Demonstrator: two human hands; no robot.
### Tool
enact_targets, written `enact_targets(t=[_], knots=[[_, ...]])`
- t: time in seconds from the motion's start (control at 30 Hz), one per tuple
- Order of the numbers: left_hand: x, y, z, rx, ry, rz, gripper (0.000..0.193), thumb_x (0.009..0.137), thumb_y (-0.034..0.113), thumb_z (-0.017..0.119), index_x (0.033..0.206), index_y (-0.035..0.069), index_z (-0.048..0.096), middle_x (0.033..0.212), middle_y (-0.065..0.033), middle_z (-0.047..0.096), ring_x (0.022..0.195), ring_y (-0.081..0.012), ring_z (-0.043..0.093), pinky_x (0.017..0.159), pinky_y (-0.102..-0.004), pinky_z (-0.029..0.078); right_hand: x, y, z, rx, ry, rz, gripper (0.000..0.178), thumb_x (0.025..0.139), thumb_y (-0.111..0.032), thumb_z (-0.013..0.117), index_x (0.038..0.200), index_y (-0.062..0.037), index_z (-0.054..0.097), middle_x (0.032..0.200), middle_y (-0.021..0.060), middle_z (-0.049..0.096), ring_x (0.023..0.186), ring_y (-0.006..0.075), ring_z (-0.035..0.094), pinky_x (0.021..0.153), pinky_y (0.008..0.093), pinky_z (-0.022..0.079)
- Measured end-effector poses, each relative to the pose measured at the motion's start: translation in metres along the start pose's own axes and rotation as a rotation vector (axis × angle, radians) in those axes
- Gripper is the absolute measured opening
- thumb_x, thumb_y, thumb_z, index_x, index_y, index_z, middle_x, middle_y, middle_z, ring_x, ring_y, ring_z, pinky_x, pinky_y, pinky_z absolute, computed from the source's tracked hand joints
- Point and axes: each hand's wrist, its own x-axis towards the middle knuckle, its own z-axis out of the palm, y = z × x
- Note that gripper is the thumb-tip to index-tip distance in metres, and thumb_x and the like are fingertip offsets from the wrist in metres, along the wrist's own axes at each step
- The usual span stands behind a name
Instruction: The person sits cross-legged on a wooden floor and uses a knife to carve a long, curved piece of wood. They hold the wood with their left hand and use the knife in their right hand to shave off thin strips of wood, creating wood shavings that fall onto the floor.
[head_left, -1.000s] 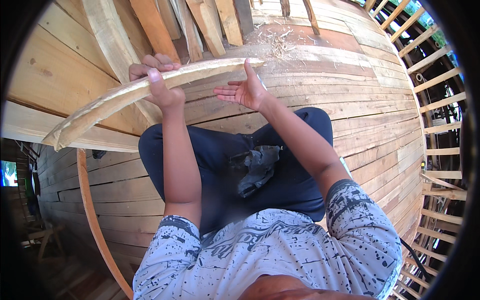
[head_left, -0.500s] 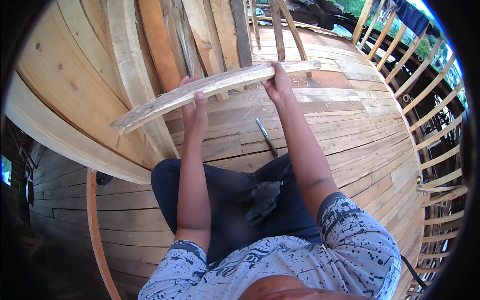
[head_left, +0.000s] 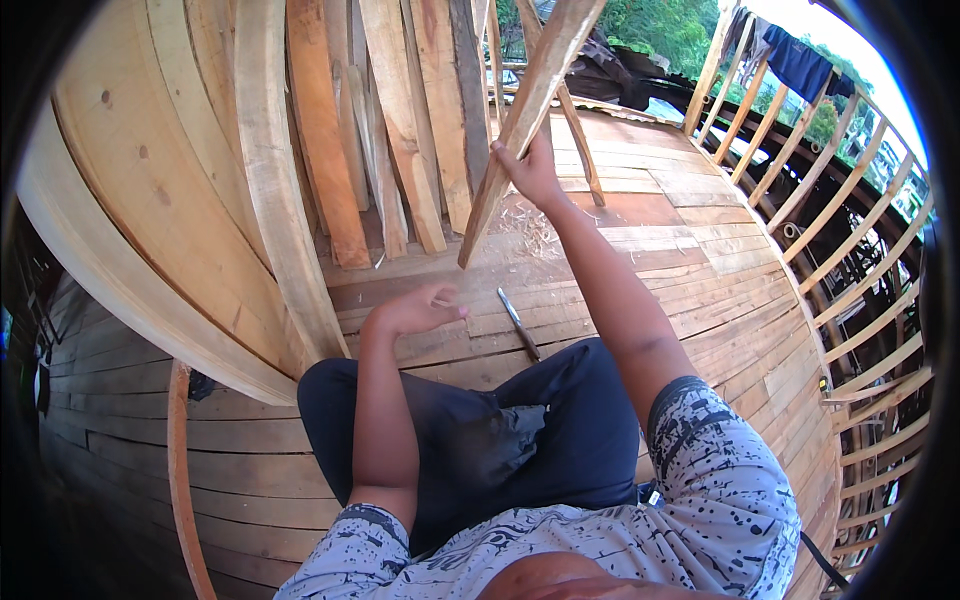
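My right hand point(head_left: 530, 172) grips a long rough wooden plank point(head_left: 530, 110) near its lower part. The plank stands steeply tilted, its lower end over the floor and its upper end running out of the top of the view. My left hand point(head_left: 420, 308) is off the plank, open with fingers spread and slightly curled, above the floor in front of my left knee. Between that hand and my right knee lies a slim tool point(head_left: 518, 323) with a pale metal blade and a dark handle. A crumpled dark cloth or bag point(head_left: 515, 440) rests on my lap.
Several boards point(head_left: 325, 140) lean upright at the far left, beside a broad wooden panel point(head_left: 150, 170). Wood shavings point(head_left: 535, 225) litter the plank floor point(head_left: 740, 330) ahead. A slatted wooden railing point(head_left: 840, 250) with a dark blue cloth point(head_left: 797, 62) borders the right side.
The plank has swung from nearly level to steeply upright in my right hand. My left hand has let go of it and dropped toward my lap.
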Motion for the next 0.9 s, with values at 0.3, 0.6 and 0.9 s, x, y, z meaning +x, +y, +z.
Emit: enact_targets(t=[0.3, 0.6, 0.9], knots=[[-0.017, 0.076, -0.055, -0.220, 0.816, 0.512, 0.099, 0.082, 0.034, 0.079, 0.153, 0.003, 0.017, 0.158, -0.0210, 0.023, 0.148, -0.0320, 0.025, 0.119, -0.0509, 0.024, -0.004, -0.041, 0.051, 0.054, -0.326, 0.042, 0.051, 0.089, -0.026, 0.075, 0.128, 0.0002, 0.055, 0.116, 0.0141, 0.067, 0.107, 0.0192, 0.063, 0.090, 0.0369, 0.051], [0.007, 0.107, -0.119, -0.699, 1.410, 0.684, 0.048, 0.080, 0.015, 0.079, 0.114, -0.001, 0.049, 0.105, -0.0093, 0.055, 0.094, -0.0175, 0.056, 0.086, -0.0317, 0.046, -0.045, -0.028, 0.080, -0.316, -0.762, 0.096, 0.089, 0.081, -0.057, 0.074, 0.136, 0.0042, 0.042, 0.125, 0.0286, 0.059, 0.117, 0.0403, 0.058, 0.099, 0.0454, 0.047], [-0.002, 0.092, -0.093, -0.802, 1.562, 0.755, 0.032, 0.083, 0.005, 0.072, 0.107, 0.001, 0.050, 0.089, -0.0032, 0.052, 0.081, -0.0125, 0.052, 0.080, -0.0286, 0.044, -0.259, 0.152, 0.006, -1.000, -1.246, 0.926, 0.060, 0.084, -0.058, 0.066, 0.115, -0.0062, 0.072, 0.124, 0.0167, 0.066, 0.104, 0.0330, 0.069, 0.089, 0.0418, 0.054]])
